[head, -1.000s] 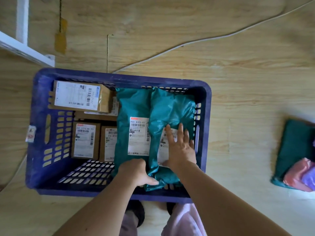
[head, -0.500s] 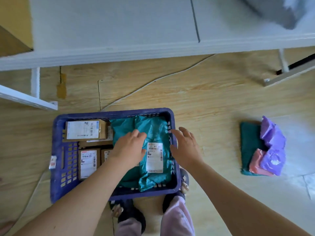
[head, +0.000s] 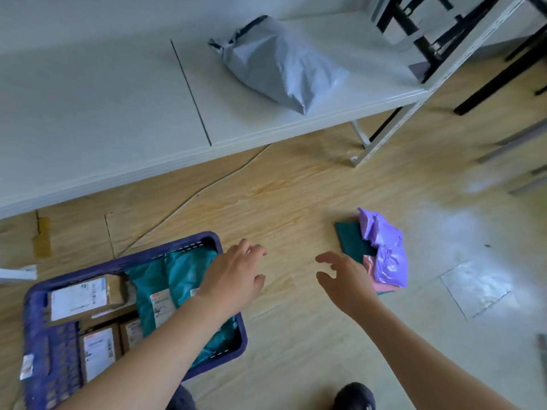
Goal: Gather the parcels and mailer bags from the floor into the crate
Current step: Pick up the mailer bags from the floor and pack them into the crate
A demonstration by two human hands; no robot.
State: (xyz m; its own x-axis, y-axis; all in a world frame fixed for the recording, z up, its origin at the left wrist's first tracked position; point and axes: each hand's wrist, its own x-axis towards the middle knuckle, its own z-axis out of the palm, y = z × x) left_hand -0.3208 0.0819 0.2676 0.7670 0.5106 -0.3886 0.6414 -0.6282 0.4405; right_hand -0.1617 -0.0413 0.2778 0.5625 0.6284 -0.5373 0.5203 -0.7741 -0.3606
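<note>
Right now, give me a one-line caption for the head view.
Open left hand and right hand reach toward mailer bags on the floor beside the blue crate.

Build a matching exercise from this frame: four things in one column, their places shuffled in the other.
Things
1. grey bag
2. purple bag
3. boxes
4. labelled teal bags

Places
a. left half of the crate
b. on the white shelf
c. right half of the crate
d. atop the pink bag on the floor

Pairs: 1-b, 2-d, 3-a, 4-c
</note>
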